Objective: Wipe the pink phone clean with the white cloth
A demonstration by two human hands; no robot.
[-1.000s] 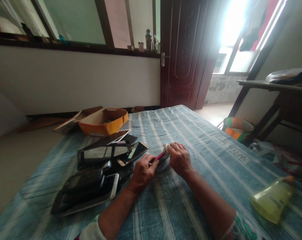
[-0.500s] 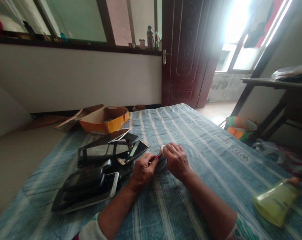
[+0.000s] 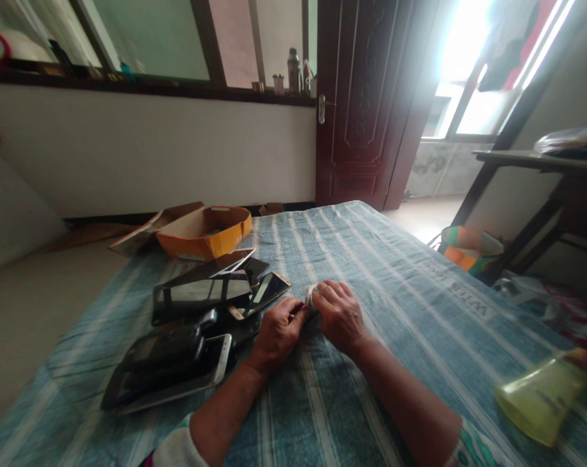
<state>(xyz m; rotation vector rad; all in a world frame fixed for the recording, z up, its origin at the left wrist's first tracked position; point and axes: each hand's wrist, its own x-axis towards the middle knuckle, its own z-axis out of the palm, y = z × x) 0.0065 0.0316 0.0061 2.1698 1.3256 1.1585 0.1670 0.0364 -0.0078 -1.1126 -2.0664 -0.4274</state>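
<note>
My left hand (image 3: 279, 329) is closed, with thumb and fingers pinching a thin pinkish-red object (image 3: 303, 305); most of it is hidden, so its kind cannot be made out. Against it, my right hand (image 3: 340, 312) presses a crumpled white cloth (image 3: 310, 296), fingers wrapped round it. The two hands meet above the striped bedspread (image 3: 400, 285). Just left of them lies a gold-framed phone (image 3: 272, 290). A white-edged phone (image 3: 221, 364) and a dark bulky device (image 3: 176, 342) are piled nearer to me.
Behind the phones stands an open orange cardboard box (image 3: 215, 243), next to black-framed panels (image 3: 200, 292). A yellow translucent container (image 3: 539, 399) lies at the right. Beyond the bed are a dark red door (image 3: 356, 130) and, on the right, a table (image 3: 536, 161).
My right hand and the cloth have shifted slightly left, close against my left fingers. Less of the pinkish-red object shows now. The view has turned a little.
</note>
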